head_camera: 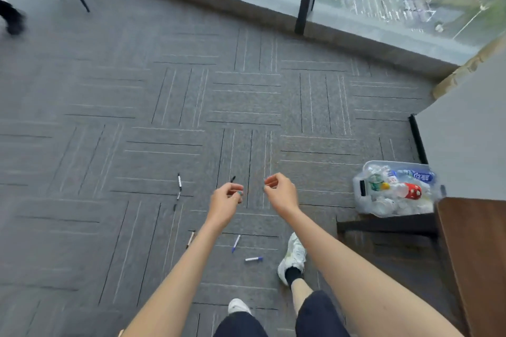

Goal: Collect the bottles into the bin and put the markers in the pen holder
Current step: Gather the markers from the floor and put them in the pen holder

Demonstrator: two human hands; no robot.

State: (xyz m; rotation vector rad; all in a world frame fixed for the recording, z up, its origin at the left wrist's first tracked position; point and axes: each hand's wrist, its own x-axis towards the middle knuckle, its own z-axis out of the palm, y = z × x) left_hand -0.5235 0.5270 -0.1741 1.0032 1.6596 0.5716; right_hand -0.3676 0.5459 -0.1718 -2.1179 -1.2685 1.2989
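Plastic bin (357, 194) holds bottles (410, 190), labels unreadable; left hand (226, 201) grips marker (232, 179), right hand (282, 191) curled, grasp unclear.

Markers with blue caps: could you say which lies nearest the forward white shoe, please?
The nearly horizontal white blue-capped marker beside the forward white shoe; the other marker slants farther left.

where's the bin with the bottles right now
In the head view the bin sits on the carpet at the right, against the grey wall, just beyond the wooden furniture and right of the right hand.
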